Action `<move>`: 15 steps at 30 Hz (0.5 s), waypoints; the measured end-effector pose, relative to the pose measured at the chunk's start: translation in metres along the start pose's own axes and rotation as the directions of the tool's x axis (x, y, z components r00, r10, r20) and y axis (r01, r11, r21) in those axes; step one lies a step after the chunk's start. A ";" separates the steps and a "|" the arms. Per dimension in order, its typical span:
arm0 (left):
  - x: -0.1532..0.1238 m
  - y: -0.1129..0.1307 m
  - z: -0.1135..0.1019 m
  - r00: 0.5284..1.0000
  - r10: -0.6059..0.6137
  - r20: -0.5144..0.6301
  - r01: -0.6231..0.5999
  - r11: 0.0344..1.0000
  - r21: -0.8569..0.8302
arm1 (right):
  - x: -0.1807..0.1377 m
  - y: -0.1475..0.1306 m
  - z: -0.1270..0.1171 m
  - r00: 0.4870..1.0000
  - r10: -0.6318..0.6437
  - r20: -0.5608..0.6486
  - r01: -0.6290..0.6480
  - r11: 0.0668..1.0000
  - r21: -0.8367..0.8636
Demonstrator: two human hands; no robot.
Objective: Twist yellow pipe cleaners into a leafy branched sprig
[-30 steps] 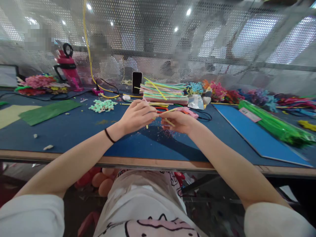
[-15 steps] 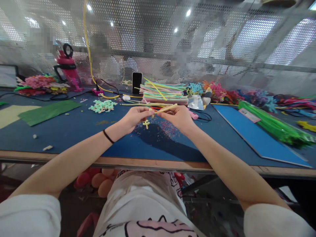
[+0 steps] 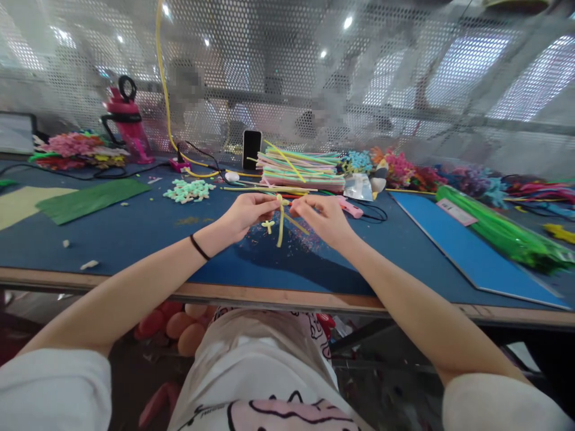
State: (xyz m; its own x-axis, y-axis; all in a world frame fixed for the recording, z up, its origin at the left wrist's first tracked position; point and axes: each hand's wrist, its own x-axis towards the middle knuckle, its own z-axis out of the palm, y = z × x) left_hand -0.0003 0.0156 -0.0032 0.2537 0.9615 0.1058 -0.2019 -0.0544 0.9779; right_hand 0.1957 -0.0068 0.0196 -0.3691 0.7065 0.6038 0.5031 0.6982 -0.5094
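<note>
My left hand (image 3: 252,214) pinches a pale yellow pipe cleaner (image 3: 281,226) above the table, bent into a small loop or knot at the top. One strand hangs straight down from it, and another slants down to the right. Close by on the right, my right hand (image 3: 324,220) has its fingertips pressed together at the bent part; the exact grip is partly hidden. Below my left fingertips, a small yellow twisted pipe cleaner piece (image 3: 268,226) lies on the blue tabletop (image 3: 251,272).
Behind my hands lies a stack of pastel pipe cleaners (image 3: 300,169), near a phone (image 3: 251,149). Mint-green twisted pieces (image 3: 188,190) lie to the left. A pink corded tool (image 3: 350,207) sits beyond my right hand. Farther right are a blue board (image 3: 442,239) and a green bundle (image 3: 498,224).
The yellow pipe cleaner's strand, earlier pointing right along my right fingers, now hangs down between my hands. My right fingers have closed in near the bend; my left hand stays nearly in place.
</note>
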 end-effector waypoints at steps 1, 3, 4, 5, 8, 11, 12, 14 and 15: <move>-0.001 0.000 0.001 1.000 -0.004 0.019 0.004 1.000 0.008 | 0.001 0.001 0.001 0.994 0.105 -0.001 -0.105 0.992 0.072; -0.003 0.000 0.002 0.998 -0.006 0.055 0.004 1.000 0.020 | 0.002 0.004 0.002 0.969 0.248 0.020 -0.247 0.955 0.161; -0.003 -0.001 0.003 0.998 -0.004 0.065 0.002 1.000 0.023 | 0.002 0.006 0.003 0.959 0.281 0.035 -0.283 0.941 0.184; -0.004 -0.001 0.004 0.998 0.001 0.068 -0.002 1.000 0.024 | 0.002 0.008 0.003 0.953 0.300 0.049 -0.304 0.932 0.200; -0.004 -0.002 0.005 0.998 0.027 0.051 -0.029 0.999 0.034 | 0.002 0.008 0.005 0.942 0.332 0.058 -0.336 0.912 0.234; -0.003 -0.003 0.004 0.998 0.054 0.025 -0.055 0.998 0.039 | 0.002 0.004 0.005 0.932 0.358 0.060 -0.361 0.894 0.267; -0.003 -0.004 0.004 0.998 0.062 0.022 -0.063 0.997 0.039 | 0.001 0.003 0.006 0.928 0.366 0.067 -0.370 0.885 0.282; -0.002 -0.005 0.004 0.996 0.090 0.020 -0.091 0.995 0.049 | 0.001 0.001 0.006 0.919 0.384 0.085 -0.391 0.869 0.304; -0.002 -0.006 0.004 0.994 0.110 0.020 -0.111 0.992 0.063 | 0.001 0.001 0.006 0.914 0.395 0.095 -0.404 0.860 0.311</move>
State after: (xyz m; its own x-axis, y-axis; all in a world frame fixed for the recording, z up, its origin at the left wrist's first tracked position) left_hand 0.0040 0.0127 -0.0085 0.2491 0.9440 0.2164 -0.1692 -0.1776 0.9695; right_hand 0.1910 -0.0048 0.0164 -0.2132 0.9322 0.2925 0.3388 0.3514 -0.8728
